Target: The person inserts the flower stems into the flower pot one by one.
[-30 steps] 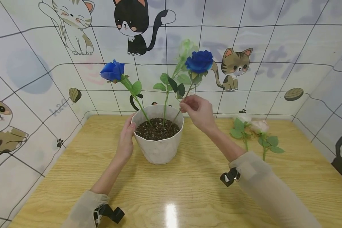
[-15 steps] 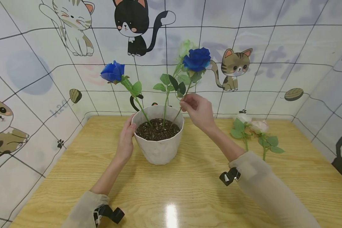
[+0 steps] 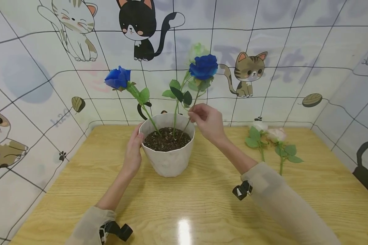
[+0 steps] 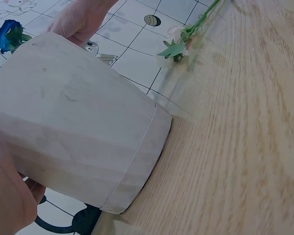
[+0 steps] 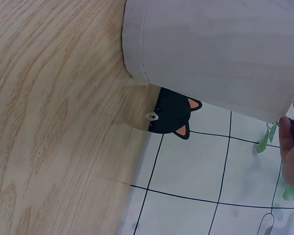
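Observation:
A white flowerpot [image 3: 168,165] with dark soil [image 3: 159,144] stands on the table. My left hand [image 3: 133,154] grips its left side, thumb near the rim; the left wrist view shows the hand [image 4: 10,193] against the pot wall [image 4: 78,112]. Between thumb and fingers, my right hand [image 3: 210,124] pinches the stem of a blue rose [image 3: 203,67] whose lower end is in the soil at the right. Another blue rose [image 3: 118,78] leans left from the pot. Behind the held flower rises a pale green rose [image 3: 197,50], partly hidden.
A white rose [image 3: 259,127] and a pale pink rose [image 3: 277,135] lie on the wooden table [image 3: 202,204] at the right, their lower stems hidden behind the right sleeve. A cat-patterned wall sheet [image 3: 110,44] stands behind and at both sides.
The held rose's bloom has tilted a little to the left, with the right hand still pinching its stem. The view has shifted slightly. The left hand stays on the pot.

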Action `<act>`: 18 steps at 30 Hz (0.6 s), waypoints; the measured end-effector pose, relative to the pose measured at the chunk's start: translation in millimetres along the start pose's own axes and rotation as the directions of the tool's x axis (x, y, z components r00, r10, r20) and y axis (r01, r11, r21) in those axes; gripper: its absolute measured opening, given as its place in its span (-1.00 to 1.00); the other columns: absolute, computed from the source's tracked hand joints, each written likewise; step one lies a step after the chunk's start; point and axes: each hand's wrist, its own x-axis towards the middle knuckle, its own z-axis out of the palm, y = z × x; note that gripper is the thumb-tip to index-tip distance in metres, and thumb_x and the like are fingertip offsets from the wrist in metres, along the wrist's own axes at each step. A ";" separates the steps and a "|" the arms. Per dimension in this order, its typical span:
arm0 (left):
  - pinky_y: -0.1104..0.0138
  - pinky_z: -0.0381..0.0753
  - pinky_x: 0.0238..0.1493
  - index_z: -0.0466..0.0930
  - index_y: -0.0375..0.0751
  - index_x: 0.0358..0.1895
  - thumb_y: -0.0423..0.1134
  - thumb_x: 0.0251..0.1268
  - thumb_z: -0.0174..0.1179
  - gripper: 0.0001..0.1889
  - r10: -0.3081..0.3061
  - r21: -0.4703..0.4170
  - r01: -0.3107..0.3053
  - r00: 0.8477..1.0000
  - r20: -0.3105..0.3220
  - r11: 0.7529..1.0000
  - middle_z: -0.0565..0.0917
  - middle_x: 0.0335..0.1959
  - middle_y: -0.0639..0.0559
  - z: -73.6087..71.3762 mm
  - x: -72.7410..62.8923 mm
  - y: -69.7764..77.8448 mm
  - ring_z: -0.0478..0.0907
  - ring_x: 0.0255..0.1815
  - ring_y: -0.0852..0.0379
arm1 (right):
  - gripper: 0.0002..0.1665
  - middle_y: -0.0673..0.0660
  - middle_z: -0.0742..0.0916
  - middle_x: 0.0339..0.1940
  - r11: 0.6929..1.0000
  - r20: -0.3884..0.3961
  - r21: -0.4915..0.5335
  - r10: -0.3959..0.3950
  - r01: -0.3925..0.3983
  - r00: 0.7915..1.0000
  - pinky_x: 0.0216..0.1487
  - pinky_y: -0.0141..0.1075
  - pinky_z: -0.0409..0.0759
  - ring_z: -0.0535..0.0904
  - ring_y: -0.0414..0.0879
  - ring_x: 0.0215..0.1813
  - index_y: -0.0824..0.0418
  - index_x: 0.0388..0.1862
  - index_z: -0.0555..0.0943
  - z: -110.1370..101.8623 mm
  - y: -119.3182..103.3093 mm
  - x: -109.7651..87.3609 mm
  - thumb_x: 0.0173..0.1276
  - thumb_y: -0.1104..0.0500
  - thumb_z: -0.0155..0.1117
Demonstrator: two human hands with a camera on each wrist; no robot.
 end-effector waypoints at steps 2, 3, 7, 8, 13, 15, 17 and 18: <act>-0.06 0.25 0.41 0.25 -0.16 0.53 -0.13 0.63 -0.28 -0.48 0.004 -0.002 -0.004 1.000 0.005 1.000 0.43 0.41 -0.17 0.6 0.6 0.4 0.35 0.39 -0.07 | -0.88 0.28 0.77 -0.32 1.000 -0.017 -0.002 0.011 -0.011 1.000 -0.21 -0.25 0.71 0.70 0.06 -0.35 0.42 -0.21 0.68 -2.2 1.4 0.0 0.38 0.33 0.36; -0.06 0.25 0.41 0.25 -0.16 0.53 -0.13 0.63 -0.28 -0.48 0.007 -0.003 -0.007 1.000 0.008 1.000 0.43 0.41 -0.17 1.1 1.1 0.7 0.35 0.39 -0.07 | -0.87 0.28 0.78 -0.31 1.000 -0.025 -0.003 0.020 -0.020 0.999 -0.20 -0.23 0.71 0.71 0.05 -0.35 0.41 -0.21 0.68 -3.9 1.9 0.0 0.38 0.32 0.37; -0.06 0.25 0.41 0.25 -0.17 0.53 -0.14 0.63 -0.28 -0.48 0.005 -0.011 -0.005 1.000 0.018 1.000 0.42 0.42 -0.16 1.4 0.8 0.3 0.34 0.40 -0.07 | -0.83 0.25 0.78 -0.29 0.997 -0.042 -0.013 0.072 -0.072 0.997 -0.16 -0.25 0.70 0.70 -0.05 -0.33 0.37 -0.17 0.70 -8.2 6.7 -1.1 0.39 0.25 0.38; -0.05 0.24 0.42 0.25 -0.17 0.53 -0.14 0.63 -0.28 -0.48 0.004 -0.013 -0.004 1.000 0.020 1.000 0.41 0.42 -0.16 1.5 0.7 0.3 0.33 0.41 -0.07 | -0.82 0.25 0.78 -0.28 0.996 -0.044 -0.014 0.085 -0.086 0.995 -0.15 -0.28 0.69 0.69 -0.07 -0.32 0.37 -0.16 0.70 -9.4 8.1 -1.4 0.39 0.24 0.38; -0.04 0.24 0.42 0.25 -0.18 0.53 -0.14 0.63 -0.28 -0.48 0.005 -0.006 -0.005 1.000 0.014 1.000 0.42 0.41 -0.18 1.2 0.4 0.2 0.33 0.40 -0.07 | -0.78 0.24 0.78 -0.25 0.991 -0.022 0.006 0.135 -0.135 0.991 -0.15 -0.35 0.66 0.67 -0.15 -0.30 0.36 -0.10 0.69 -12.7 9.6 -2.8 0.41 0.20 0.36; -0.04 0.24 0.42 0.25 -0.18 0.53 -0.14 0.63 -0.28 -0.48 0.008 -0.005 -0.008 1.000 0.011 1.000 0.42 0.41 -0.18 0.9 0.5 0.3 0.34 0.40 -0.07 | -0.76 0.24 0.78 -0.24 0.989 -0.008 0.016 0.145 -0.144 0.989 -0.12 -0.34 0.65 0.68 -0.14 -0.29 0.35 -0.08 0.69 -13.0 8.8 -3.4 0.41 0.20 0.36; -0.05 0.25 0.42 0.25 -0.18 0.53 -0.14 0.63 -0.28 -0.48 0.011 -0.005 -0.010 1.000 0.009 1.000 0.42 0.41 -0.19 0.7 0.4 0.3 0.34 0.40 -0.07 | -0.74 0.26 0.77 -0.22 0.988 0.004 0.020 0.150 -0.150 0.989 -0.09 -0.33 0.64 0.68 -0.11 -0.25 0.36 -0.06 0.68 -13.1 7.5 -4.3 0.41 0.18 0.36; -0.05 0.25 0.41 0.25 -0.18 0.53 -0.14 0.63 -0.28 -0.48 0.013 -0.007 -0.013 1.000 0.007 1.000 0.42 0.41 -0.19 0.7 0.5 0.6 0.34 0.40 -0.07 | -0.73 0.26 0.77 -0.21 0.988 0.008 0.019 0.153 -0.153 0.988 -0.07 -0.33 0.64 0.69 -0.10 -0.23 0.36 -0.05 0.68 -13.1 7.5 -4.6 0.40 0.18 0.37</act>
